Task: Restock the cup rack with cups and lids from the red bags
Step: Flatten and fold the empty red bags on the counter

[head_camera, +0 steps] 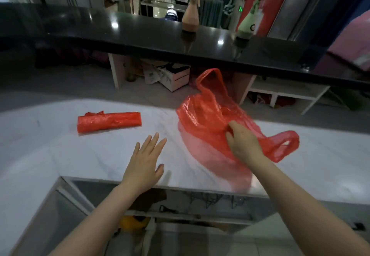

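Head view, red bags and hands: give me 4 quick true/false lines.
1. The right hand grips the loose red bag. True.
2. The left hand holds the rolled red bag. False: its fingers are straight and hold nothing, and it is apart from that bag.
3. Both bags lie on the white counter. True.
4. Cups stand on the white counter. False: none show there.

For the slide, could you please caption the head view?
Right hand grips a loose red bag on the white counter; left hand hovers open near a rolled red bundle.
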`<state>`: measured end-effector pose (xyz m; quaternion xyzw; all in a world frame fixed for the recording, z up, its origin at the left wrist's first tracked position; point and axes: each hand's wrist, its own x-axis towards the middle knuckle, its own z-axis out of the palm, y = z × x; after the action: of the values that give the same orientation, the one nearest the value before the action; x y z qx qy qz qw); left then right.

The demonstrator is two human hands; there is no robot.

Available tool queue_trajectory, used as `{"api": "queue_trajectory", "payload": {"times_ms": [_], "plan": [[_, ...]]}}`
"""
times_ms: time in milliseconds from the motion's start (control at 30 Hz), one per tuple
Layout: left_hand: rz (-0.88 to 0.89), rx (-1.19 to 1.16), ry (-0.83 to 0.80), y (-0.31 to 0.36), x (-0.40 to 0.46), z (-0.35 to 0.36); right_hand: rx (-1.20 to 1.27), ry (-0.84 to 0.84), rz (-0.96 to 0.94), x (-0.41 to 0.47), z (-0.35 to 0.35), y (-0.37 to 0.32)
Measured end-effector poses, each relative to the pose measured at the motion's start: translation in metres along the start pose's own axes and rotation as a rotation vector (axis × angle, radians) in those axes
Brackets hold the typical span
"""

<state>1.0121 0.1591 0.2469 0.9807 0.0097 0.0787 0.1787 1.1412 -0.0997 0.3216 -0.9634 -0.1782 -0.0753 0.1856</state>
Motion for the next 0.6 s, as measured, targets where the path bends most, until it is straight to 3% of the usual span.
{"api": "queue_trajectory", "payload": {"times_ms": [133, 333, 433, 600], "plan": [[-0.083, -0.046, 0.057, 0.025, 0.004, -0.003, 0.269, 0.087, -0.032, 0.013, -0.026, -0.002], [-0.249, -0.504, 0.18, 0.107, 0.011, 0.003, 0.867, 0.091, 0.001, 0.02, -0.077, 0.033], [-0.275, -0.588, 0.156, 0.148, 0.008, 0.019, 1.112, 0.058, 0.058, 0.02, -0.094, 0.064], [-0.323, -0.689, 0.084, 0.19, -0.003, 0.038, 1.23, -0.065, 0.181, 0.021, -0.09, 0.095]]}}
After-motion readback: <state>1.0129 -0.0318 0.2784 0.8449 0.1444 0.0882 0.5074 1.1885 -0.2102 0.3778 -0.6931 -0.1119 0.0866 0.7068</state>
